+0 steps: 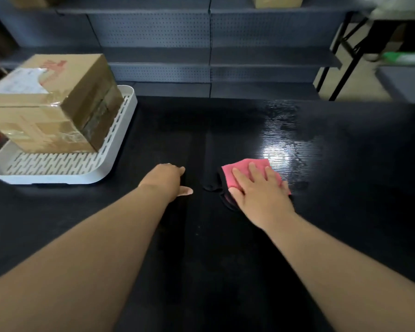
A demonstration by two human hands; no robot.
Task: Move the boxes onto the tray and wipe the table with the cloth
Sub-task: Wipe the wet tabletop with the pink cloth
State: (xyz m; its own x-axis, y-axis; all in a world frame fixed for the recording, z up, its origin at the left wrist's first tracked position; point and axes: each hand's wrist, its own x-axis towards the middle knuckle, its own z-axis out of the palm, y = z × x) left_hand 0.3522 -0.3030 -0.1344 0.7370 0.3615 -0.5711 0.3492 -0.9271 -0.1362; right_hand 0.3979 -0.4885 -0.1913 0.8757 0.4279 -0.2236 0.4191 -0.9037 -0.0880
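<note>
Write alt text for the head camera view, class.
A right hand presses a pink cloth flat on a black table. The left hand rests empty beside it. Stacked cardboard boxes sit in a white tray at left.

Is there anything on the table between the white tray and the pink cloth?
Only the person's left hand, resting flat on the dark table. Otherwise the stretch between the tray and the cloth is bare in the head view.

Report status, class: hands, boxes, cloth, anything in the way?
Left hand flat on the black table, empty. Right hand pressing the pink cloth down, fingers spread. Cardboard boxes stacked on the white tray. Nothing blocking.
</note>
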